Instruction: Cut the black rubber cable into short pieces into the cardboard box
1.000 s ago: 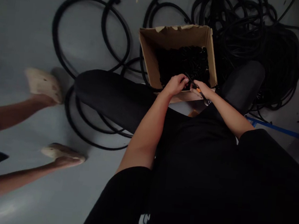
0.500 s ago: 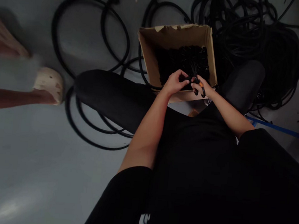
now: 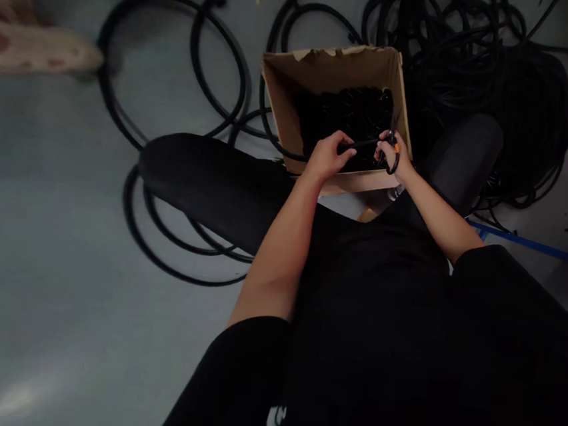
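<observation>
Over the near part of an open cardboard box (image 3: 339,61), my left hand (image 3: 328,156) is closed on a black hose (image 3: 365,144). To its right, my right hand (image 3: 394,155) holds scissors (image 3: 394,162) with black and orange handles, and its fingertips are at the hose's right end. The blades point away from me, near the box's right wall. Many short black pieces (image 3: 344,108) lie in the box below my hands.
Loops of black hose (image 3: 221,29) lie on the grey floor at the left, and a large tangled pile (image 3: 524,115) sits at the right. Another person's foot in a light shoe (image 3: 43,52) is at the upper left. A blue strap (image 3: 537,245) runs at the right.
My right hand has moved right with the scissors, away from my left hand, and the hose now shows between them. The other person's foot has shifted at the left.
</observation>
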Demonstrator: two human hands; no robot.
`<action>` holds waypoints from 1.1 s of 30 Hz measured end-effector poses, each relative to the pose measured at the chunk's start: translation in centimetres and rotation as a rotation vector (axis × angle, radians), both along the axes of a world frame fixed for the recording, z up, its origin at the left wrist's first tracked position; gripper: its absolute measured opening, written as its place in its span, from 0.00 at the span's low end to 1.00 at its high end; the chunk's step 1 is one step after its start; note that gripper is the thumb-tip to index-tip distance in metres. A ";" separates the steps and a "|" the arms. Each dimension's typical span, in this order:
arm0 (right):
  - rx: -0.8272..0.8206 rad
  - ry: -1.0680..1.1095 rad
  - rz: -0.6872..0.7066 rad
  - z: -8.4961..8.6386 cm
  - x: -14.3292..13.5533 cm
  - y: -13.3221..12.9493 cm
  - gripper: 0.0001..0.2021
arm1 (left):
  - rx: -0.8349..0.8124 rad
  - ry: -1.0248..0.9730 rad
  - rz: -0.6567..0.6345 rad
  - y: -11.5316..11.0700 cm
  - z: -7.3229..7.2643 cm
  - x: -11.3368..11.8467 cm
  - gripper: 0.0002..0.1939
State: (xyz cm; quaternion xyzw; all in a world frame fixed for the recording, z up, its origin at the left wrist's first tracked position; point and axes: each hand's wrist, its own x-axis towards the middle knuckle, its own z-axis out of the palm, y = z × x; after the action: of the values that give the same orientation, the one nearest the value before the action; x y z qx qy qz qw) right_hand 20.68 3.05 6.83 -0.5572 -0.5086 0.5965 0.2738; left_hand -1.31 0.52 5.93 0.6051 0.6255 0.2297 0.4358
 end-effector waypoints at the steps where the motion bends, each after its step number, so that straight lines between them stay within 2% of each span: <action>1: -0.023 0.008 0.005 -0.2 0.0 -0.1 0.16 | 0.002 0.018 0.012 0.0 0.0 -0.1 0.15; 5: -0.187 0.013 0.051 -2.2 0.3 -1.1 0.17 | 0.013 0.044 0.050 -0.1 -0.3 -0.1 0.18; 8: -0.206 0.041 0.096 -3.1 0.2 -1.7 0.18 | 0.047 0.024 0.063 -0.2 -0.4 -0.1 0.17; 14: -0.136 0.035 0.160 -2.5 0.2 -1.8 0.15 | 0.063 0.039 0.049 -0.3 0.3 0.1 0.16; 19: -0.093 0.032 0.247 -3.1 0.7 -1.7 0.15 | 0.053 0.021 0.013 -0.3 0.6 0.4 0.15; 22: -0.094 0.029 0.276 -3.1 0.8 -1.5 0.14 | 0.051 0.010 0.013 -0.3 0.4 0.4 0.17; 26: -0.089 0.049 0.280 -2.2 0.5 -1.5 0.14 | 0.037 0.001 0.025 -0.3 -0.2 0.3 0.19; 29: -0.102 0.042 0.278 -1.8 0.4 -1.5 0.15 | 0.028 0.008 0.006 -0.3 -0.6 0.2 0.18; 33: -0.136 -0.024 0.259 -2.2 0.8 -1.4 0.14 | 0.031 0.020 -0.009 -0.2 -1.2 0.1 0.15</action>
State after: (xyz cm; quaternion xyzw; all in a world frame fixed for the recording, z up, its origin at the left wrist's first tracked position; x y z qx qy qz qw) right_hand 21.45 1.64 4.61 -0.5111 -0.5381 0.6533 0.1500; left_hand -1.25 0.29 4.71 0.6171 0.6234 0.2312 0.4209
